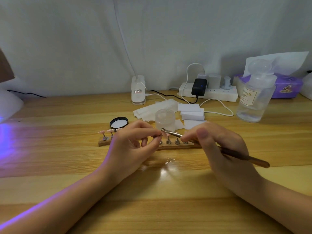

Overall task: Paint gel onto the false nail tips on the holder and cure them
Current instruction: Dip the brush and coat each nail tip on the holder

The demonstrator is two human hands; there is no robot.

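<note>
A wooden nail-tip holder point(175, 146) lies across the table's middle, with several metal stands on it. Pink false nail tips point(106, 131) sit on the stands at its left end. My left hand point(133, 142) pinches a small stand or tip point(160, 135) between thumb and fingers just above the holder. My right hand point(219, 141) grips a brown-handled gel brush point(244, 157), whose metal ferrule point(170, 132) points left and meets the pinched piece. An open frosted gel jar point(165, 119) stands just behind the hands. At the far left a white curing lamp point(8, 105) casts violet light on the wood.
The jar's black lid point(119, 123) lies behind the holder. White wipes and pads point(190, 112) are behind the jar. A clip lamp base point(138, 90), a power strip point(209, 93) with cables, a clear bottle point(255, 98) and a purple tissue box point(287, 85) line the back.
</note>
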